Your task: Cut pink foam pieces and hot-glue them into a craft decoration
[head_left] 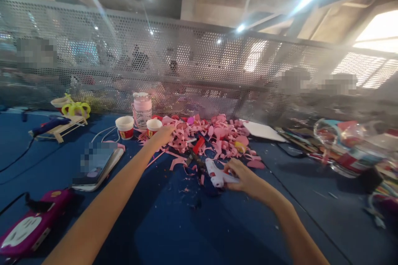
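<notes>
My right hand (244, 177) is closed round the handle of a white glue gun (215, 174), just above the blue table. My left hand (166, 133) reaches forward to the near left part of a heap of pink scraps (219, 132), beside a paper cup (153, 127). Its fingers blend into the pink pieces, so I cannot make out whether they hold anything. A red piece (199, 145) lies among the scraps between my two hands. Dark, blurred items lie just left of the glue gun.
On the left are a phone (96, 167), a purple power strip (29, 223), a small wooden stand (62, 130) and another paper cup (124, 127). A pink-lidded bottle (142, 109) stands behind. Plastic bottles (357, 157) lie right. A perforated metal screen (192, 58) borders the table's back.
</notes>
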Tool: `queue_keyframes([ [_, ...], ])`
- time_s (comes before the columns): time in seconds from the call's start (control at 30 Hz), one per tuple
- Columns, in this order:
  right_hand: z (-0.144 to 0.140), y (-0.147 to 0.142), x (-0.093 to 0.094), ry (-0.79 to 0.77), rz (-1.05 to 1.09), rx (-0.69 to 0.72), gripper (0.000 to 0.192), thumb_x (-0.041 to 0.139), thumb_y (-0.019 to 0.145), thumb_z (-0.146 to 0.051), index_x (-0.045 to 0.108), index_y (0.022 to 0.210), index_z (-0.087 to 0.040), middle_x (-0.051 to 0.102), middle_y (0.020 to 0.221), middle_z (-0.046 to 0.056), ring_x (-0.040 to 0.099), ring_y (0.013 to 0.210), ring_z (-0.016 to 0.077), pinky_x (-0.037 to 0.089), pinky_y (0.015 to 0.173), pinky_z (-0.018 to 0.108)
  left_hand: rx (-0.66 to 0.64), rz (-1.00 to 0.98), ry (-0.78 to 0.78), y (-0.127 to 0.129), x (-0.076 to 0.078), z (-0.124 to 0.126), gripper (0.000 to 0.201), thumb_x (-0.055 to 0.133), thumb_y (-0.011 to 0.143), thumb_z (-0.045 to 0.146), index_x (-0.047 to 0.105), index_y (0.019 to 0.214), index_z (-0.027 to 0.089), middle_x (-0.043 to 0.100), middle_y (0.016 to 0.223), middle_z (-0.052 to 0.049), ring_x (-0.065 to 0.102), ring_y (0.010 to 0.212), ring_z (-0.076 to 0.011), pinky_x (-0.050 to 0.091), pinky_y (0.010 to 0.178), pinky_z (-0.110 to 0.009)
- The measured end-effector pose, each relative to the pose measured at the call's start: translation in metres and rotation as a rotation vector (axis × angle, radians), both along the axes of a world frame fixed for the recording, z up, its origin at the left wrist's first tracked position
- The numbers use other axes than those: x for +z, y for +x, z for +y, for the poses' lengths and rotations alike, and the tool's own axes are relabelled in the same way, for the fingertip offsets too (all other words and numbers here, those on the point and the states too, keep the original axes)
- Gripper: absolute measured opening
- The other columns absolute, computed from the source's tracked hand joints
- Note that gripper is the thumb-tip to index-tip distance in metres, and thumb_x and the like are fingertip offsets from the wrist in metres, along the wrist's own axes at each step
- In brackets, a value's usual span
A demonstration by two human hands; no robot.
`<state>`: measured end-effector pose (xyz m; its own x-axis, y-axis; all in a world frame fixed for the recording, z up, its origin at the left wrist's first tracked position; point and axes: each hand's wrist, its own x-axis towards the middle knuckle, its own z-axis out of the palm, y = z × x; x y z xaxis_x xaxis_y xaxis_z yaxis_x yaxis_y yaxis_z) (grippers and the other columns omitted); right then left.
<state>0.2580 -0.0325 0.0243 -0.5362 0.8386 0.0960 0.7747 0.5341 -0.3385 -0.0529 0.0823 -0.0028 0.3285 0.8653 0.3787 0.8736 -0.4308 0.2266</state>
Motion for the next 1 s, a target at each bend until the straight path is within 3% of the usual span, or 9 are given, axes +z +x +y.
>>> queue_keyframes([
  [0.23, 0.016, 0.012, -0.013, 0.276, 0.036, -0.048, 0.019, 0.058, 0.056, -0.021, 0.042, 0.067, -0.02, 0.047, 0.079, 0.003, 0.047, 0.076, 0.0193, 0.042, 0.069, 0.033, 0.107, -0.079, 0.029, -0.009, 0.014, 0.004, 0.04, 0.044, 0.077, 0.014, 0.044, 0.117, 0.008, 0.05, 0.118, -0.018, 0.049, 0.108, -0.0249, 0.038, 0.091, -0.038],
  [0.37, 0.015, 0.001, -0.025, 0.325, 0.003, -0.061, 0.021, 0.056, 0.058, -0.024, 0.042, 0.073, -0.02, 0.045, 0.082, 0.004, 0.048, 0.075, 0.019, 0.042, 0.065, 0.031, -0.027, -0.048, -0.078, 0.019, 0.0, -0.007, 0.07, 0.059, 0.071, 0.039, 0.03, 0.129, 0.012, 0.044, 0.127, -0.018, 0.045, 0.115, -0.0281, 0.039, 0.09, -0.037],
  [0.43, 0.011, -0.006, -0.03, 0.327, -0.01, -0.081, 0.022, 0.055, 0.06, -0.026, 0.042, 0.076, -0.02, 0.045, 0.083, 0.004, 0.048, 0.07, 0.0168, 0.041, 0.06, 0.029, -0.107, -0.028, -0.132, 0.039, -0.011, -0.016, 0.069, 0.054, 0.075, 0.044, 0.028, 0.131, 0.014, 0.044, 0.129, -0.016, 0.043, 0.118, -0.026, 0.038, 0.092, -0.035],
  [0.53, 0.007, -0.014, -0.033, 0.346, -0.027, -0.1, 0.022, 0.055, 0.061, -0.028, 0.041, 0.076, -0.02, 0.046, 0.082, 0.003, 0.048, 0.066, 0.0154, 0.04, 0.057, 0.027, -0.168, 0.001, -0.169, 0.066, -0.022, -0.029, 0.071, 0.053, 0.076, 0.045, 0.027, 0.132, 0.01, 0.025, 0.14, -0.02, 0.02, 0.13, -0.029, 0.028, 0.1, -0.039],
  [0.6, 0.006, -0.016, -0.034, 0.357, -0.039, -0.119, 0.022, 0.055, 0.062, -0.029, 0.042, 0.077, -0.02, 0.046, 0.082, 0.003, 0.049, 0.066, 0.0158, 0.04, 0.055, 0.027, -0.204, 0.014, -0.179, 0.076, -0.024, -0.034, 0.073, 0.053, 0.077, 0.043, 0.023, 0.133, 0.009, 0.019, 0.142, -0.02, 0.013, 0.132, -0.0267, 0.024, 0.103, -0.037],
  [0.67, 0.007, -0.015, -0.034, 0.363, -0.045, -0.143, 0.022, 0.055, 0.062, -0.029, 0.042, 0.078, -0.02, 0.046, 0.082, 0.003, 0.05, 0.066, 0.016, 0.039, 0.053, 0.026, -0.209, 0.021, -0.132, 0.078, -0.02, -0.034, 0.065, 0.048, 0.081, 0.04, 0.023, 0.133, 0.011, 0.02, 0.143, -0.015, 0.016, 0.132, -0.0203, 0.024, 0.103, -0.031],
  [0.77, 0.008, -0.014, -0.036, 0.387, -0.037, -0.16, 0.021, 0.054, 0.061, -0.027, 0.042, 0.077, -0.02, 0.047, 0.082, 0.004, 0.051, 0.066, 0.0162, 0.04, 0.054, 0.027, -0.045, 0.005, -0.027, 0.067, -0.012, -0.028, 0.046, 0.039, 0.085, 0.025, 0.03, 0.13, 0.016, 0.033, 0.138, -0.009, 0.028, 0.127, -0.0157, 0.026, 0.102, -0.028],
  [0.9, 0.007, -0.015, -0.036, 0.455, -0.021, -0.146, 0.021, 0.053, 0.06, -0.026, 0.041, 0.077, -0.021, 0.047, 0.08, 0.003, 0.05, 0.065, 0.0166, 0.041, 0.056, 0.028, 0.272, -0.043, 0.0, 0.044, -0.011, -0.02, 0.055, 0.046, 0.077, 0.013, 0.028, 0.128, 0.006, 0.036, 0.13, -0.026, 0.032, 0.122, -0.0358, 0.032, 0.092, -0.052],
  [1.0, 0.006, -0.017, -0.035, 0.483, 0.0, -0.122, 0.022, 0.054, 0.061, -0.025, 0.04, 0.078, -0.021, 0.047, 0.081, 0.004, 0.05, 0.068, 0.0179, 0.042, 0.06, 0.029, 0.411, -0.057, 0.0, 0.037, -0.016, -0.02, 0.052, 0.045, 0.076, 0.011, 0.03, 0.125, 0.002, 0.041, 0.12, -0.032, 0.041, 0.111, -0.0413, 0.04, 0.078, -0.055],
])
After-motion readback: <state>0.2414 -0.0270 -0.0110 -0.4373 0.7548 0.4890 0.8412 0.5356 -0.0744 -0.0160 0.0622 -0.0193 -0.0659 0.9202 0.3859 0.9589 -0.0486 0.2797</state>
